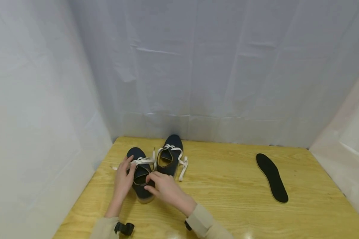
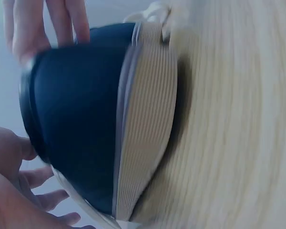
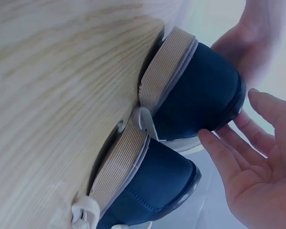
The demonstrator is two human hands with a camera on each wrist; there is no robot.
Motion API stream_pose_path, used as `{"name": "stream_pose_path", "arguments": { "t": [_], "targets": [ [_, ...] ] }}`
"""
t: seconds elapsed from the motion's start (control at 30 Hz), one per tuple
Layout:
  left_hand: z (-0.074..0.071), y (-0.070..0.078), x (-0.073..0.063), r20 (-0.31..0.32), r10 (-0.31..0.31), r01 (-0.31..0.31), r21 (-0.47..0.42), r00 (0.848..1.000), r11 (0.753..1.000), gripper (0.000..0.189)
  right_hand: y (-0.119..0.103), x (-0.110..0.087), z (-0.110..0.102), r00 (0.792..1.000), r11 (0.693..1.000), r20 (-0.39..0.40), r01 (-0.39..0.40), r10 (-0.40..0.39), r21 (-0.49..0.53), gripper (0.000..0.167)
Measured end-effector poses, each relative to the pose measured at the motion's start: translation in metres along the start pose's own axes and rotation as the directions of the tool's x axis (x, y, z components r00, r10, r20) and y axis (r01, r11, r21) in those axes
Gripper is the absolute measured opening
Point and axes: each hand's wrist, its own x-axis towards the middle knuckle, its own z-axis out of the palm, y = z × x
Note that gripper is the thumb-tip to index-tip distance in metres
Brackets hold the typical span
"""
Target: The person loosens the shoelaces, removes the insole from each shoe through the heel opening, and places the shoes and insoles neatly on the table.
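Note:
A dark navy shoe (image 1: 137, 154) with untied white laces (image 1: 143, 161) stands on the table, its toe pointing away. Along its left side lies my left hand (image 1: 125, 176), fingers extended near the laces and the thumb at the collar. Over the heel end, my right hand (image 1: 167, 189) has its fingertips at the rim of the opening, with a gap between thumb and index finger. In the right wrist view, the index fingertip meets the collar of this shoe (image 3: 200, 90). The inside of the shoe is partly hidden by the hands.
A matching navy shoe (image 1: 174, 141) stands close on the right, its laces (image 1: 183, 166) loose. A black insole (image 1: 272, 177) lies apart on the right of the wooden table (image 1: 221, 186). Pale sheeting (image 1: 197, 83) hangs behind and at both sides.

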Motion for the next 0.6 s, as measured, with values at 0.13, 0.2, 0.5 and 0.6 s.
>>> {"name": "stream_pose_path", "arguments": {
  "t": [0.13, 0.2, 0.5, 0.6],
  "targets": [
    [-0.005, -0.006, 0.005, 0.005, -0.012, 0.012, 0.007, 1.0, 1.0, 0.044, 0.002, -0.007, -0.002, 1.0, 1.0, -0.01, -0.006, 0.006, 0.009, 0.016],
    [-0.008, -0.009, 0.008, -0.002, -0.02, 0.02, 0.018, 1.0, 1.0, 0.043, 0.003, -0.01, -0.004, 1.0, 1.0, -0.009, -0.007, 0.007, 0.019, 0.017],
    [-0.022, -0.023, 0.028, 0.101, -0.095, 0.078, 0.16, 0.99, 0.984, 0.049, 0.007, -0.02, -0.008, 0.998, 0.998, -0.037, 0.06, -0.059, 0.015, 0.03],
    [-0.022, -0.029, 0.033, 0.15, -0.125, 0.09, 0.219, 0.981, 0.971, 0.052, 0.007, -0.02, -0.007, 0.997, 0.998, -0.041, 0.07, -0.07, -0.003, 0.031]
  ]
}}
